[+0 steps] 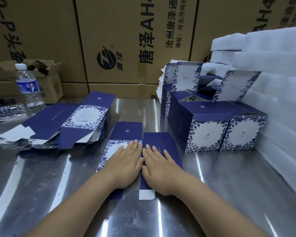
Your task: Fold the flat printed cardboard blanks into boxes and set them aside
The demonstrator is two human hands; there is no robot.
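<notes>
A flat blue-and-white printed blank [126,132] lies on the steel table [58,185] in front of me. My left hand [125,161] rests palm down on its floral panel, fingers spread. My right hand [159,165] presses flat on the plain blue panel beside it. The two hands touch at the crease between the panels. A fanned stack of flat blanks [58,127] lies to the left. Several folded boxes [210,127] stand at the right, some with lids open.
White foam sheets [272,93] are piled at the far right. A water bottle [28,86] and a crushed clear bottle [7,112] sit at the back left. Large brown shipping cartons [120,40] form a wall behind the table.
</notes>
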